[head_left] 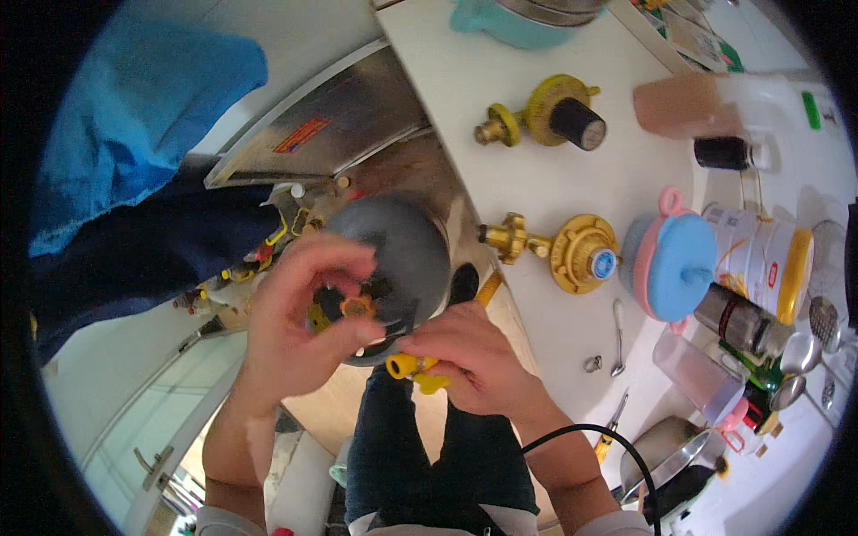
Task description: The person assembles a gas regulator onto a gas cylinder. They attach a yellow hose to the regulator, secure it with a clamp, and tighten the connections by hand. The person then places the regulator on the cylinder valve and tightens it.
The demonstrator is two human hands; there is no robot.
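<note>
Above a grey cylinder (407,237), the left hand (295,335) curves half-open near an orange knob (357,306) (contact unclear); the right hand (478,357) grips a yellow hose end (404,365), apparently being positioned; next calls for steady alignment.

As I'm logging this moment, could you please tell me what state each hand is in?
Left hand: open, thumb and fingers apart, by the dark grey, rounded tank.
Right hand: closed, holding a yellow, hollow-ended tube.
</note>
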